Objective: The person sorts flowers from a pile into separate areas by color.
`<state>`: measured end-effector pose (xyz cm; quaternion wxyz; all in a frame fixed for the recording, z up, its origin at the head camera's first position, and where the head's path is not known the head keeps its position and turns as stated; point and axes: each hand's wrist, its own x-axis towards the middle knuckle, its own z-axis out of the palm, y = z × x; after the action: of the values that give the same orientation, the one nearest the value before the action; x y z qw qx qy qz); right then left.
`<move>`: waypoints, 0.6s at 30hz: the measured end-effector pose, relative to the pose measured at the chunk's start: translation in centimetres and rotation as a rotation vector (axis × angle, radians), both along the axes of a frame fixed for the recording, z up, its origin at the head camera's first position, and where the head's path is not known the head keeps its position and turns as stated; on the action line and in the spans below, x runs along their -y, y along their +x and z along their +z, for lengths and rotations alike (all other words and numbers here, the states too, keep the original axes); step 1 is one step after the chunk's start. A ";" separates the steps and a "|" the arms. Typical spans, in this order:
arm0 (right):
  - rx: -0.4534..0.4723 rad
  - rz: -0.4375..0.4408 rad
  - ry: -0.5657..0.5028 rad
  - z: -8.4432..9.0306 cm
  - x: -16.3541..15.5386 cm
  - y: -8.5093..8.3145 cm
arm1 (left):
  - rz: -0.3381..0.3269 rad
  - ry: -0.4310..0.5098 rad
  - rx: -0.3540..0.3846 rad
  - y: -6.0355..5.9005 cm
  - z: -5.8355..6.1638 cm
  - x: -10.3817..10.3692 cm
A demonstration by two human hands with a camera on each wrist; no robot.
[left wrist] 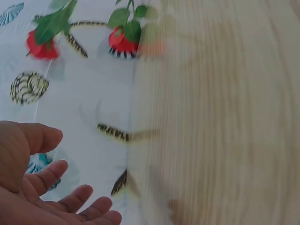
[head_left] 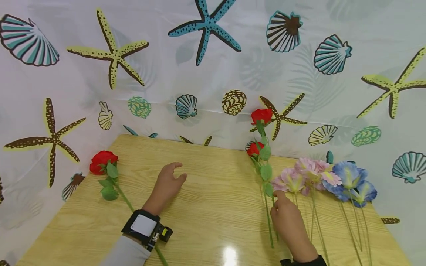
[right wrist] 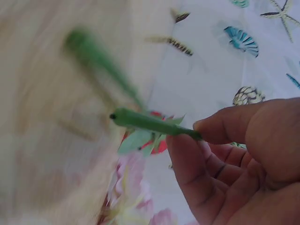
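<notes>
We think the biggest risk is for the tall red rose stem (head_left: 265, 173) that the right hand (head_left: 288, 221) lifts at the far right part of the wooden table (head_left: 206, 207). The hold is only a pinch low on the stem, between thumb and fingers (right wrist: 220, 126), so the heavy red heads (head_left: 261, 115) far above could swing or turn the stem in the grip. The stem could also catch the pink flowers (head_left: 304, 175) lying just beside it on the right, and drag them against the blue flowers (head_left: 352, 181).

The right hand is curled, knuckles up, near the front edge, with the stem rising away from it toward the shell-pattern curtain (head_left: 213, 55).

The left hand (head_left: 168, 184) rests at the middle of the table, palm down, fingers loosely spread and holding nothing. The single red rose (head_left: 103, 162) lies to its left, apart from it.
</notes>
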<state>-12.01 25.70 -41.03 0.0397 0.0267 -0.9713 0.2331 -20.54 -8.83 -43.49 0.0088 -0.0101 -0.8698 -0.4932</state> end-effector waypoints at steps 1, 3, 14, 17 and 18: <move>0.020 -0.001 0.010 -0.2 -0.4 0.0 | 0.011 -0.026 0.006 0.1 0.1 0.8; 0.066 -0.003 0.012 -0.4 -1.1 0.1 | 0.039 -0.098 0.013 0.3 0.3 2.3; 0.206 -0.022 -0.098 -1.4 -1.4 0.8 | 0.188 -0.553 0.045 2.4 0.8 9.5; 0.199 -0.014 -0.095 -1.7 -1.4 1.1 | 0.187 -0.546 0.086 2.9 1.0 11.1; 0.206 -0.013 -0.099 -1.8 -1.4 1.2 | 0.186 -0.545 0.103 3.1 1.1 11.7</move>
<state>-10.85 27.13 -42.83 -0.0577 -0.0056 -0.9576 0.2822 -17.47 -20.50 -42.35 0.0069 0.0926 -0.9667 -0.2385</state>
